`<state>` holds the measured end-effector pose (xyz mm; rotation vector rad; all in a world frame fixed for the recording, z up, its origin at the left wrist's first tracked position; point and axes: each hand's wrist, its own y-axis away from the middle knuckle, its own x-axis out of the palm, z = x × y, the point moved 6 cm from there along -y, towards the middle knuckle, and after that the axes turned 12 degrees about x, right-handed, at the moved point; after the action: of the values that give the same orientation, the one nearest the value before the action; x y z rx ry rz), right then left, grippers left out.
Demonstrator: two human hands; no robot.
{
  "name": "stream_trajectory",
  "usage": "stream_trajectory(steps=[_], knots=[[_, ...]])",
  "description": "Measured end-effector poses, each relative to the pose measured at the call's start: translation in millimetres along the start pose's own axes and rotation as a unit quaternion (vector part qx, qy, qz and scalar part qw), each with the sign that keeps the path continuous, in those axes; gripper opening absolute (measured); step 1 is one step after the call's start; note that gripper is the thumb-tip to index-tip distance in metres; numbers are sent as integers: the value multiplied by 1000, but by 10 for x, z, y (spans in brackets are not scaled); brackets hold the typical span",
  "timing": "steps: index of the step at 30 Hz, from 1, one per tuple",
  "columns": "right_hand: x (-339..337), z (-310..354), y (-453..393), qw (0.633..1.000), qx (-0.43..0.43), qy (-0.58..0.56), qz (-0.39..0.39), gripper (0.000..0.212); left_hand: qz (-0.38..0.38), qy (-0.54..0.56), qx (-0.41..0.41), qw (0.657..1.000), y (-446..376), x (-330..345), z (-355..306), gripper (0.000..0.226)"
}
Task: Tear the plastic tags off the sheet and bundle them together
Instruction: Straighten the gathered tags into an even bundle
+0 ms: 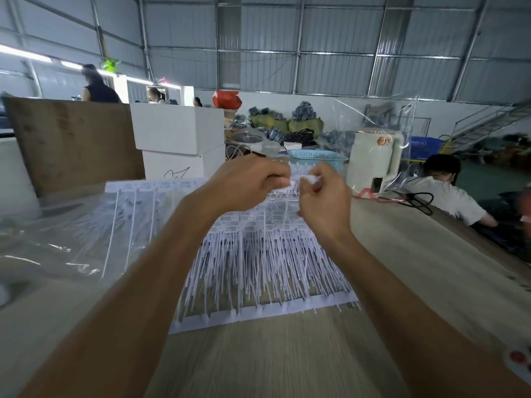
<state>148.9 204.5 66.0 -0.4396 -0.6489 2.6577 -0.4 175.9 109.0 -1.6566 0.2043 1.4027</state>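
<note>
Both hands raised over the far end of the sheets, pinching white tags between them.

The left hand (253, 179) and right hand (321, 193) sit close together just above the far edge of the sheets (258, 262), fingers curled tight; each pinches a bit of white tags (298, 179) at the fingertips, the two pieces near touching. How many tags each holds is too blurred to tell. The sheets lie flat on the table (287, 357), their thin tails running lengthwise toward the person, heads at the far end under the hands. Judging by this, the tear parts sideways, across the tails; both hands are equally near.
</note>
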Motion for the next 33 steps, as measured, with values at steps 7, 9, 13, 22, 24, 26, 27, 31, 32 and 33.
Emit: stream_trajectory(steps=[7,9,13,22,24,26,27,31,32,33], knots=[[-250,-204,-257,989,43,-104,93,9,-58,114,19,992,-43,-121,-116,22],[-150,-110,-218,986,24,-110,126,13,0,107,-10,994,-39,8,-64,14],[-140,17,-255,985,8,-80,155,11,42,100,-28,994,-1,84,-7,26],[-160,59,-222,969,-11,16,245,32,-60,151,-76,984,23,-18,41,21],[-132,109,-156,957,-32,27,287,19,-75,163,-73,981,30,-33,31,23],[-91,172,-96,949,-102,73,291,12,-86,178,-67,978,31,-44,19,22],[-73,198,-77,945,-141,102,277,12,-91,185,-66,976,35,-45,21,20],[-103,274,-95,950,-177,67,249,11,-119,157,-86,977,69,-81,104,9],[-128,280,-113,953,-171,50,246,11,-115,155,-89,977,75,-85,120,11],[-144,278,-126,955,-166,40,243,11,-107,160,-92,977,75,-76,130,16]])
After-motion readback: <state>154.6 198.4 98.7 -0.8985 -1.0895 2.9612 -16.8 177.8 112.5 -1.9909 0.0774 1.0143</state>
